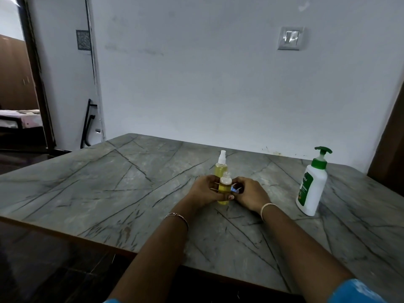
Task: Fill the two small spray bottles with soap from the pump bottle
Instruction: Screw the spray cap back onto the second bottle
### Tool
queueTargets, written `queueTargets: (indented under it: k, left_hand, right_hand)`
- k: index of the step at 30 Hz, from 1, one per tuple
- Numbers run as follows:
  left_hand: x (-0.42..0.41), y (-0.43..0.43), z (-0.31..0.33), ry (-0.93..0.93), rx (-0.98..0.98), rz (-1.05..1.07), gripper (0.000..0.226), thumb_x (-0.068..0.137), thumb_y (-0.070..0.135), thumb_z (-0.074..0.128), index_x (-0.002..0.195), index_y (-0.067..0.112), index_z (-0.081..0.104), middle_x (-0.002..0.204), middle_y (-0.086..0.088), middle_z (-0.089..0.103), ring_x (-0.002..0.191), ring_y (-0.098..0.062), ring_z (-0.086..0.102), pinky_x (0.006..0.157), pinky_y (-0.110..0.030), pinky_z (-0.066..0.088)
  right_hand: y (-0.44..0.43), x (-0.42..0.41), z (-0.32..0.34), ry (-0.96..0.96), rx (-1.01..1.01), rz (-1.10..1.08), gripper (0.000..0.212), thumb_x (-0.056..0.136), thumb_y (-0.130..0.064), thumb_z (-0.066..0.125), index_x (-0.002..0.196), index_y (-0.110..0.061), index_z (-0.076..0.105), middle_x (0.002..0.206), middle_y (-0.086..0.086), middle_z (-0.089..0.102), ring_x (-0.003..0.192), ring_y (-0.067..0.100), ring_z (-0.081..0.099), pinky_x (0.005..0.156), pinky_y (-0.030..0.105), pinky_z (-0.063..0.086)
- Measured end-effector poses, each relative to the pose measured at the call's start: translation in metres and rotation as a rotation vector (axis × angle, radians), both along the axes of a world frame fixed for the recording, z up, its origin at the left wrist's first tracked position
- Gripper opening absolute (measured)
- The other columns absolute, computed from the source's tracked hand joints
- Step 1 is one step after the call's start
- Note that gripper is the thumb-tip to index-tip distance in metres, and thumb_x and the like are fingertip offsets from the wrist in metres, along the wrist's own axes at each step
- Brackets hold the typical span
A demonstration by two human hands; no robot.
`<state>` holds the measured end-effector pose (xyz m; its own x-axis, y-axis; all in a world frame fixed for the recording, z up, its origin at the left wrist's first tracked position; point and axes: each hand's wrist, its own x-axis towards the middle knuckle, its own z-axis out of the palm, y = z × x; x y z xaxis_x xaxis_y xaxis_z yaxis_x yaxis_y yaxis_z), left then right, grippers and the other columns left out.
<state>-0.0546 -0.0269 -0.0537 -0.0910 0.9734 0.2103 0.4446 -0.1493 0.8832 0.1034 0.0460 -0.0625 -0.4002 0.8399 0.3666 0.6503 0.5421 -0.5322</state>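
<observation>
A small clear spray bottle (pixel 225 189) with yellow soap stands open-necked on the table (pixel 109 182). My left hand (pixel 205 191) grips it from the left, thumb across its front. My right hand (pixel 249 194) is just right of it, fingers curled round a small clear-blue object, apparently the sprayer cap (pixel 235 190). Behind stands a second small spray bottle (pixel 221 166) with yellow soap and its white sprayer on. The white pump bottle (pixel 312 186) with a green pump stands apart at the right.
The grey marble-patterned table meets a white wall at the back. A wooden panel (pixel 391 136) rises at the far right. A doorway and dark floor lie to the left, off the table's left edge.
</observation>
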Motion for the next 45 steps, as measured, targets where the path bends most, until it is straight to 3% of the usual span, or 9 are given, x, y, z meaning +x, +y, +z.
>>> queueTargets:
  k: [8,14,17,20,25,29,33,38,45]
  left_hand:
    - [0.001,-0.001,0.001,-0.018,-0.007,-0.004,0.063,0.066,0.019,0.086,0.122,0.012,0.057,0.112,-0.001,0.067,0.1,-0.013,0.064,0.091,-0.026,0.051]
    - [0.001,0.0,0.001,-0.051,-0.021,-0.032,0.06,0.068,0.015,0.084,0.122,0.011,0.056,0.111,-0.002,0.067,0.1,-0.014,0.063,0.09,-0.026,0.051]
    - [0.0,-0.002,0.002,-0.086,-0.032,-0.05,0.057,0.071,0.012,0.081,0.122,0.009,0.056,0.111,-0.003,0.066,0.096,-0.012,0.063,0.084,-0.02,0.05]
    - [-0.001,-0.006,0.003,-0.138,-0.042,-0.083,0.051,0.074,0.008,0.078,0.121,0.008,0.057,0.108,-0.002,0.066,0.093,-0.009,0.064,0.075,-0.016,0.052]
    - [0.001,-0.008,0.004,-0.186,-0.047,-0.1,0.047,0.074,0.004,0.077,0.118,0.005,0.06,0.105,-0.005,0.069,0.096,-0.015,0.066,0.079,-0.02,0.055]
    - [0.012,-0.008,0.006,-0.193,-0.052,-0.115,0.045,0.074,0.001,0.077,0.116,0.003,0.061,0.11,-0.012,0.068,0.1,-0.021,0.066,0.082,-0.022,0.056]
    - [0.023,-0.002,0.004,-0.209,-0.057,-0.136,0.04,0.075,0.0,0.076,0.111,0.006,0.062,0.112,-0.015,0.067,0.103,-0.023,0.064,0.088,-0.029,0.054]
    - [0.036,0.013,0.006,-0.204,-0.06,-0.154,0.031,0.075,0.003,0.077,0.101,0.014,0.062,0.108,-0.01,0.067,0.103,-0.02,0.063,0.091,-0.031,0.053]
    - [0.051,0.043,0.008,-0.171,-0.088,-0.147,0.048,0.075,0.008,0.079,0.118,0.006,0.059,0.113,-0.008,0.066,0.104,-0.018,0.063,0.087,-0.026,0.053]
  right_hand:
    - [0.004,-0.004,0.0,0.026,0.033,-0.037,0.022,0.08,-0.02,0.073,0.102,-0.019,0.069,0.098,0.001,0.069,0.089,0.016,0.062,0.076,0.025,0.048]
    - [-0.001,0.011,0.005,0.32,-0.066,0.014,0.015,0.089,-0.015,0.066,0.103,-0.013,0.064,0.088,-0.006,0.061,0.08,0.01,0.056,0.066,0.012,0.044]
    - [-0.004,0.023,0.009,0.442,-0.135,0.018,0.016,0.094,-0.02,0.059,0.107,-0.01,0.062,0.088,0.001,0.06,0.071,0.014,0.056,0.064,0.024,0.052]
    - [-0.009,0.035,0.016,0.571,-0.186,0.016,0.022,0.096,-0.019,0.056,0.111,-0.004,0.061,0.082,0.005,0.058,0.063,0.015,0.053,0.06,0.026,0.05]
    - [-0.018,0.05,0.034,0.83,-0.219,0.03,0.017,0.09,-0.013,0.066,0.106,-0.009,0.068,0.081,-0.002,0.064,0.072,0.01,0.056,0.061,0.02,0.049]
    - [-0.017,0.053,0.044,0.923,-0.201,0.019,0.021,0.09,-0.016,0.065,0.108,-0.005,0.067,0.077,0.0,0.057,0.071,0.009,0.052,0.069,0.026,0.048]
    - [-0.015,0.051,0.051,0.95,-0.168,0.016,0.027,0.095,-0.027,0.058,0.102,-0.002,0.063,0.074,0.003,0.047,0.065,0.012,0.043,0.066,0.028,0.044]
    - [-0.007,0.043,0.054,1.011,-0.033,-0.09,0.025,0.096,-0.036,0.053,0.096,-0.012,0.061,0.083,0.003,0.061,0.074,0.013,0.057,0.075,0.033,0.049]
    - [0.012,0.041,0.047,0.97,0.096,-0.168,0.026,0.095,-0.041,0.053,0.089,-0.017,0.057,0.081,0.003,0.067,0.077,0.021,0.066,0.079,0.044,0.055]
